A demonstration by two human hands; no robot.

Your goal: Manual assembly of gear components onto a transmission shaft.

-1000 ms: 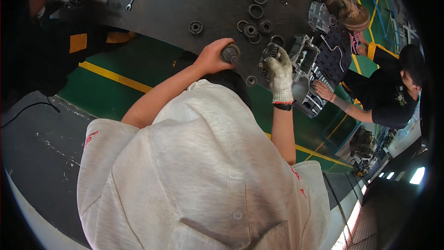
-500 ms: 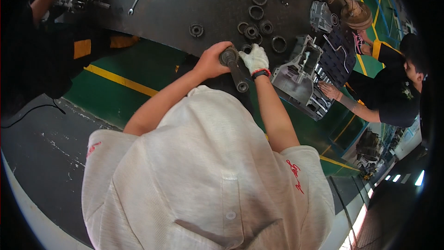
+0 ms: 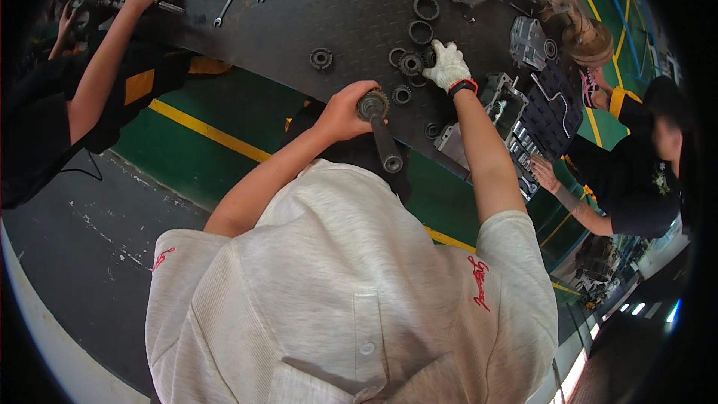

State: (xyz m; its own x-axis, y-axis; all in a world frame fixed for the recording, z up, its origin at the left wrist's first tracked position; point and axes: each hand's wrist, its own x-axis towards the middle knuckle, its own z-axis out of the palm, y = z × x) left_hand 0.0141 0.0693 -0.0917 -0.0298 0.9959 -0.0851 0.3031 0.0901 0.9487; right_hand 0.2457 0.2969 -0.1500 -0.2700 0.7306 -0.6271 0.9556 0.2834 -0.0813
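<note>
My bare left hand is wrapped around a dark metal shaft with a toothed gear at its top end. The shaft tilts down toward me, at the table's near edge. My right hand, in a white knit glove, is over the parts on the table. Its thumb and fingers are spread at a dark gear, which the glove partly covers. Beside it lie another gear, a small gear and two ring-shaped gears, one nearer than the other.
On the dark metal table lie a lone gear and wrenches. To the right are an open metal housing and a socket tray, with a co-worker's hand at it. Another person's arm reaches in at left.
My right hand has moved away from the shaft, outward and to the right, to the gears, its fingers spreading. My left hand still holds the shaft. The left co-worker's arm has come further into view.
</note>
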